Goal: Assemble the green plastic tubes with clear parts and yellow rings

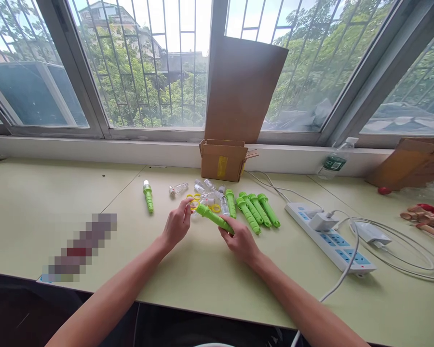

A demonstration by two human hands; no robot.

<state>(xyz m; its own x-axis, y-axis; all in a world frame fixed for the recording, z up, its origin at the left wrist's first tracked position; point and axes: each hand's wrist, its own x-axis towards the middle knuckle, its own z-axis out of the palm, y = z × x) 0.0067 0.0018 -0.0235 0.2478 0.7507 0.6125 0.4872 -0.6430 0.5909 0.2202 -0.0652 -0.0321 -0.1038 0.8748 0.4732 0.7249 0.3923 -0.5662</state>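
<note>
A green ribbed plastic tube (214,218) lies slantwise in my right hand (241,239), which is closed around its lower end. The tube's threaded end points up and left, toward my left hand (177,222). That hand pinches a yellow ring (194,205) close to the threaded end; whether ring and tube touch is hard to tell. Just beyond are clear plastic bulb-like pieces (207,195) and more yellow rings (214,208). Several green tubes (253,212) lie side by side to the right. Off to the left, a green tube with a clear top (148,196) is on its own.
A cardboard box (224,161) stands against the sill. At right are a white power strip (329,238) with plugs and looping cables, a clear bottle (334,161), and wooden pieces (425,217). A pixelated patch (79,248) covers something at left. The table's front edge is near.
</note>
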